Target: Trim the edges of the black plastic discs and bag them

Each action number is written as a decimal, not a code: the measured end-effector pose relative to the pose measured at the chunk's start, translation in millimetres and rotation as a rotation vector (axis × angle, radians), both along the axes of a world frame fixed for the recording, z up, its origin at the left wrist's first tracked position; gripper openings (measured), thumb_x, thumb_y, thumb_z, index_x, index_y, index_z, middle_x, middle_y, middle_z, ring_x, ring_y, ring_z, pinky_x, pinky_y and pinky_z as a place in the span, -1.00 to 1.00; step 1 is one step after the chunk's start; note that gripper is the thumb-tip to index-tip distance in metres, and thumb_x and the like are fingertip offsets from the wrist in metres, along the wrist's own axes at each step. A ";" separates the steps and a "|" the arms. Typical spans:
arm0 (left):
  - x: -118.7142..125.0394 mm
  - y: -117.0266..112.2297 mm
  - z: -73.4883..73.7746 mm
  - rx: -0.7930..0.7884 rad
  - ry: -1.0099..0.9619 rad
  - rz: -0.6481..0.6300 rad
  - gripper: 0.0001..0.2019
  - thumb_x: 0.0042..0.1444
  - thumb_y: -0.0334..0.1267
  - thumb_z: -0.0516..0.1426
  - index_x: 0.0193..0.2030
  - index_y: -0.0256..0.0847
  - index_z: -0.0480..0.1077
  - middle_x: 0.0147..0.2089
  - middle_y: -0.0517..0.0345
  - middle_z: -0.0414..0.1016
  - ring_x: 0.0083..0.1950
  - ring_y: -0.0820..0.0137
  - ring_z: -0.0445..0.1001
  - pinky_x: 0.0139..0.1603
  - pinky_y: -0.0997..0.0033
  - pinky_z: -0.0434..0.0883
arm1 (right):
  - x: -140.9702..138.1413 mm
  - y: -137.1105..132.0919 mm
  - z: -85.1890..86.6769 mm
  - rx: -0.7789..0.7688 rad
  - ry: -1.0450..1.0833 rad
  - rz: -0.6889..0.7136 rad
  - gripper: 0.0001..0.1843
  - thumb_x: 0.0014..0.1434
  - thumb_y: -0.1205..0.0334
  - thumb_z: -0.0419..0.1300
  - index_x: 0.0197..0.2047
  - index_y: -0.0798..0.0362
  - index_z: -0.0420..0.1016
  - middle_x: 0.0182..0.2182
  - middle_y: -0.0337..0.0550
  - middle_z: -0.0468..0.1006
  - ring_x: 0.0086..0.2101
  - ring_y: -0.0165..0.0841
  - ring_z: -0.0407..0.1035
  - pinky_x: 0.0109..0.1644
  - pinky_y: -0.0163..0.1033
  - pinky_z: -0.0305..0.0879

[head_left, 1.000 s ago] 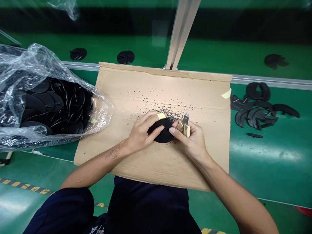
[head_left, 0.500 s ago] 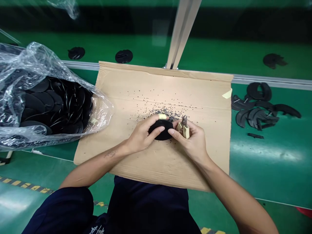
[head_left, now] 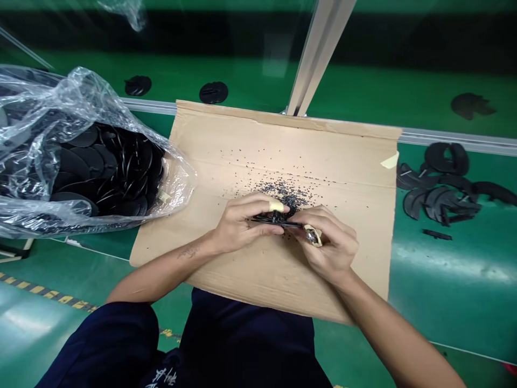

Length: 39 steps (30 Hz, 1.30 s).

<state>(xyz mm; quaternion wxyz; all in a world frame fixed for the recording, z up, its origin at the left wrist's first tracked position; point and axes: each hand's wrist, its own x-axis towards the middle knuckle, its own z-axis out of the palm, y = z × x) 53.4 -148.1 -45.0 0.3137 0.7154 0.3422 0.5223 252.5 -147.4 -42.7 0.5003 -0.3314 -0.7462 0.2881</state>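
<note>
A thin black plastic disc is pinched between the thumb and fingers of my left hand, turned nearly edge-on, with a small raised part on its upper face. Pale yellow tape wraps one of that hand's fingers. My right hand is closed around small nippers with pale wrapped handles, mostly hidden in the palm. Its fingertips meet the disc's right edge. Beneath both hands, tiny black bits lie scattered on a cardboard sheet.
On the left, a clear plastic bag holds many black discs. Curved black pieces lie in a pile on the green table at right. A metal upright and a transparent panel stand behind the cardboard.
The disc has tipped from face-up to nearly edge-on. My right hand has turned, and the nippers' jaws, which pointed up, now show only end-on. The whole view has shifted slightly.
</note>
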 end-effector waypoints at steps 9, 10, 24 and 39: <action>-0.5 -0.8 1.7 0.096 0.101 0.007 -0.72 0.32 -0.08 0.19 0.02 -0.21 0.52 -0.15 0.03 0.65 -0.11 0.40 0.61 -0.09 0.36 0.57 | -0.6 -0.7 -2.1 0.068 -0.009 -0.003 -0.77 0.20 0.47 0.27 -0.13 -0.04 0.58 -0.33 -0.13 0.65 -0.33 -0.28 0.55 -0.27 -0.13 0.50; -0.1 -0.8 1.7 0.110 0.101 0.014 -0.74 0.34 -0.10 0.18 0.01 -0.22 0.52 -0.16 0.03 0.65 -0.12 0.40 0.61 -0.10 0.35 0.57 | -0.7 -0.5 -2.5 0.077 -0.014 0.000 -0.77 0.19 0.47 0.28 -0.13 -0.04 0.58 -0.33 -0.13 0.65 -0.34 -0.28 0.55 -0.27 -0.14 0.50; -2.0 -3.2 4.0 0.081 0.081 -0.022 -0.75 0.31 -0.13 0.22 0.03 -0.20 0.52 -0.13 0.03 0.66 -0.08 0.38 0.62 -0.04 0.31 0.58 | -2.5 -2.9 -1.0 0.013 0.016 -0.010 -0.79 0.16 0.43 0.35 -0.17 -0.05 0.58 -0.35 -0.17 0.64 -0.36 -0.28 0.53 -0.26 -0.12 0.48; -8.8 0.4 2.9 -0.009 0.093 0.008 -0.73 0.21 -0.26 0.31 0.05 -0.14 0.56 -0.19 0.11 0.57 -0.18 0.46 0.55 -0.19 0.46 0.53 | 22.9 22.2 4.4 0.153 -0.454 -0.032 -0.81 0.27 0.36 0.22 -0.05 0.01 0.53 -0.19 -0.05 0.65 -0.22 -0.23 0.50 -0.16 -0.11 0.41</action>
